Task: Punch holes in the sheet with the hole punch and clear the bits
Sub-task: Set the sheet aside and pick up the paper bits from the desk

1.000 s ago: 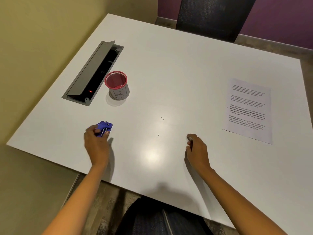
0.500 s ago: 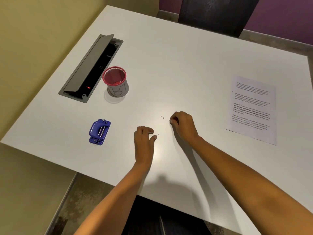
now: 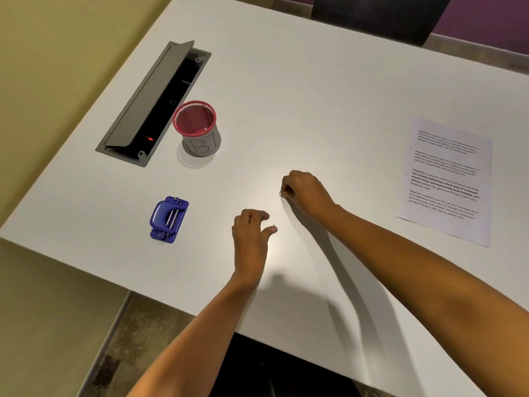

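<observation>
The left hand (image 3: 250,239) rests low over the white desk (image 3: 315,90) near its middle, fingers curled under and thumb stretched out toward a tiny paper bit (image 3: 274,225) lying just off the thumb tip; the hand is loose and grasps nothing that can be seen. The right hand (image 3: 305,193), up at about one o'clock from the left, is bunched with its fingertips pinched together right at the desk surface; whether a bit sits between them is too small to tell. The blue hole punch (image 3: 169,219) lies untouched at nine o'clock from the left hand, well apart from it. The printed sheet (image 3: 448,179) lies flat at three o'clock from the right hand, near the desk's right edge, free of both hands. At eleven o'clock from the hands stands a red mesh cup (image 3: 197,128) wrapped in a paper label with handwritten letters, something small and pale at its bottom. Just beside the cup at its ten o'clock is a grey cable hatch (image 3: 151,98) set in the desk, lid raised, a red light glowing inside. A dark chair back (image 3: 378,15) stands at twelve o'clock beyond the desk, before a purple wall (image 3: 492,21); a yellowish wall (image 3: 63,53) runs along the left
</observation>
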Available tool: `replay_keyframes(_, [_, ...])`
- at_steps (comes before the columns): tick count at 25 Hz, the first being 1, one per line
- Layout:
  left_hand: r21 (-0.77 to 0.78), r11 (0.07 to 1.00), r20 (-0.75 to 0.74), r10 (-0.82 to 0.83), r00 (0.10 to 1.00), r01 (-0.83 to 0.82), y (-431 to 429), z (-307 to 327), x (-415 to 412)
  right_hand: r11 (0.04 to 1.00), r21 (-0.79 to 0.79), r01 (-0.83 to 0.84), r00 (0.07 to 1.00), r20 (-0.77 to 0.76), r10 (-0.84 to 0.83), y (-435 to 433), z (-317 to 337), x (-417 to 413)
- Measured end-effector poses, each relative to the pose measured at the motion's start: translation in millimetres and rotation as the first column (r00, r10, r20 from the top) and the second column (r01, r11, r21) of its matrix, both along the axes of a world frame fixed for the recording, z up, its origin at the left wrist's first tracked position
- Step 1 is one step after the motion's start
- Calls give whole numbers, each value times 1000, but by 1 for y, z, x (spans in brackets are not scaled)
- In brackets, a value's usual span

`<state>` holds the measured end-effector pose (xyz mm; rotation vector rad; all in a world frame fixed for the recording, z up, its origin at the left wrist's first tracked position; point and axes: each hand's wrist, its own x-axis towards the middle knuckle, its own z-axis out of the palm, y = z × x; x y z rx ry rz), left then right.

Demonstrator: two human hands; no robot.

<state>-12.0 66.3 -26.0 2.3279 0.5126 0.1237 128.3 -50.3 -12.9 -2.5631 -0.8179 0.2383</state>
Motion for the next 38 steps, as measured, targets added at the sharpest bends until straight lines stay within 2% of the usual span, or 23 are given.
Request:
replay_keyframes(5, [7, 1000, -6, -9, 1000, 9, 1, -1, 1, 998, -64, -28, 999, -23, 26, 6, 5, 5])
replay_keyframes(8, [-6, 1000, -5, -17, 1000, 17, 2, 0, 1, 995, -91, 27, 998, -54, -32, 7, 4, 1])
replay_keyframes(10, [-56, 998, 6, -6, 1000, 7, 3, 3, 2, 991, -74, 113, 988, -95, -119, 4, 1, -6])
replay_keyframes(13, [-131, 991, 3, 0, 1000, 0, 5, 7, 3, 953, 60, 297, 936, -217, -278, -9, -1, -21])
replay_keyframes(16, [-161, 987, -6, -15, 1000, 14, 6, 9, 3, 811, 199, 550, 797, -417, -438, -22, 2, -38])
replay_keyframes(21, [-67, 992, -33, -106, 994, 104, 4, 6, 7, 663, 186, 726, 613, -611, -500, -37, 7, -55])
replay_keyframes(24, [23, 986, 4, -168, 986, 168, 5, 6, 10, 583, 219, 783, 549, -683, -481, -39, 10, -63])
replay_keyframes(29, [149, 953, 17, -268, 963, 262, 12, 6, 15, 514, 269, 815, 516, -741, -429, -37, 9, -66])
replay_keyframes(38, [421, 844, -18, -358, 934, 331, 8, 4, 22, 508, 254, 823, 499, -750, -434, -37, 10, -66])
